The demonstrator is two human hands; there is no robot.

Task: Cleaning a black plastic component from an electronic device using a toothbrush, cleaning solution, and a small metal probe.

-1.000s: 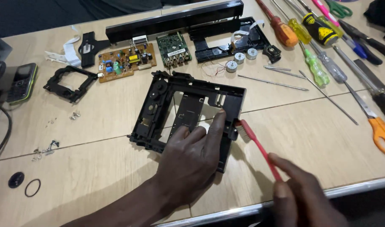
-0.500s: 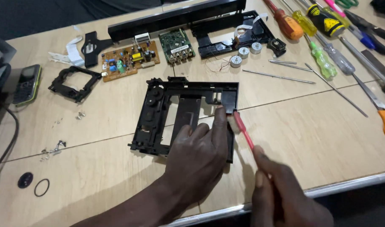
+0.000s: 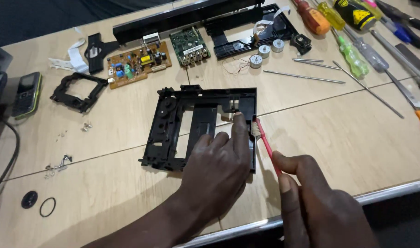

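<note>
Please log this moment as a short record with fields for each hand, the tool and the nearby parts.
left hand: pressed flat on the black plastic frame, fingers spread
right hand: holds the red toothbrush
bristles: at the frame's right edge
behind the frame: brown circuit board, green circuit board
far right: screwdrivers
far left: mobile phone

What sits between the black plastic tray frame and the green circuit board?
Head view: only bare light wooden tabletop between the black plastic tray frame and the green circuit board.
</note>
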